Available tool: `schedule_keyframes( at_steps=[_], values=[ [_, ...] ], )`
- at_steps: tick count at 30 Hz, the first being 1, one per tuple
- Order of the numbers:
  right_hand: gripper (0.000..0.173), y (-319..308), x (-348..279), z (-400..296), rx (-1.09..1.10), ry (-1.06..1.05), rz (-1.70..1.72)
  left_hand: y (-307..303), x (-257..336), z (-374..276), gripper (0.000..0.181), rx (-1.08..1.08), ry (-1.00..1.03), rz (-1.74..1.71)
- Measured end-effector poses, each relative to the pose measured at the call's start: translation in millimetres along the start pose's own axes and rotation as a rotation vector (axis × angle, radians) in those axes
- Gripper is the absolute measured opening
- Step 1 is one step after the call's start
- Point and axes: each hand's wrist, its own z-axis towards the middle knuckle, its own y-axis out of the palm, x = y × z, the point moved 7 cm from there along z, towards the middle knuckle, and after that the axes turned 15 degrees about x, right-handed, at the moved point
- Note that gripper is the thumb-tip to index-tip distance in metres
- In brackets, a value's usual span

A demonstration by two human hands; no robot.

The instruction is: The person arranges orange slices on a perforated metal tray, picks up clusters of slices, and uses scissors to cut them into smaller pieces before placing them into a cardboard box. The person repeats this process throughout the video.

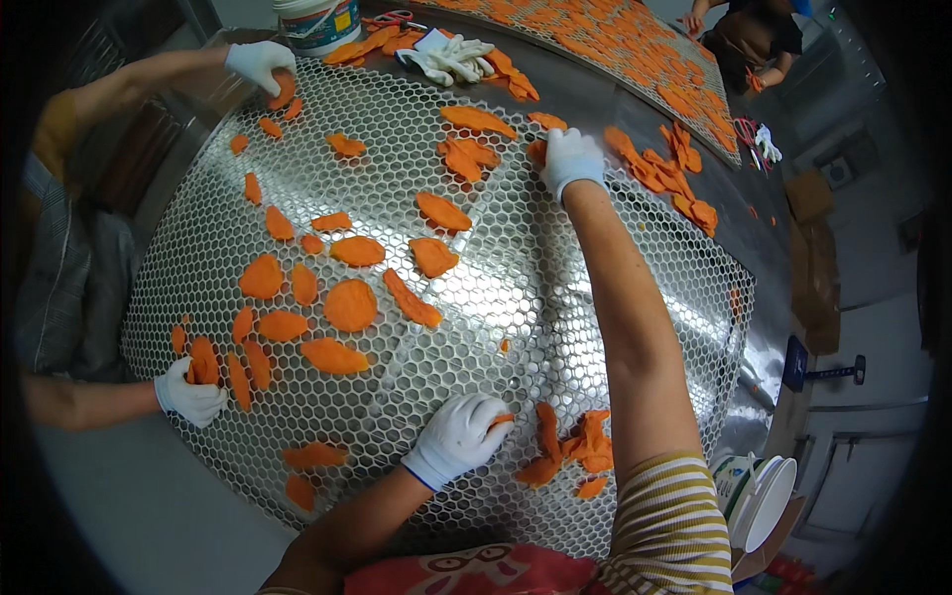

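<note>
My gloved left hand (457,439) is low over a white honeycomb mesh sheet (476,357), its fingers closed around an orange-coloured food slice (502,420). To its right lies a loose cluster of similar slices (591,442). My right hand (574,160), also in a white glove, reaches to the mesh's far edge. One slice (537,152) lies against its fingers, partly covered, and another slice (547,120) is just beyond; whether the hand grips either is hidden. Flat slices (350,305) are spread over the left half of the mesh.
A co-worker's gloved hands (192,394) handle slices at the left. Beyond the mesh are a pile of slices (662,171), spare gloves (454,58), red-handled scissors (390,16) and a bucket (320,26). Another filled mesh (595,44) lies farther back, near another person (755,41). A white bucket (751,498) stands right.
</note>
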Motion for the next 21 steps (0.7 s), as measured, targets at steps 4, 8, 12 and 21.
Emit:
schedule_keyframes(
  at_steps=[4, 8, 12, 21],
  values=[
    [0.022, -12, -4, -5, 0.083, -0.063, 0.051, -2, 1, -1, 0.028, 0.014, 0.010, 0.014],
    [0.027, -38, 8, -26, 0.199, -0.037, 0.202, -2, 2, 0, 0.028, 0.023, 0.018, 0.021],
    [0.034, -79, 12, -48, 0.326, -0.143, 0.434, -1, -1, -2, 0.027, 0.019, 0.008, 0.033],
    [0.036, -71, 39, -42, 0.171, 0.068, 0.559, -1, 0, -2, 0.026, 0.014, 0.006, 0.049]
  ],
)
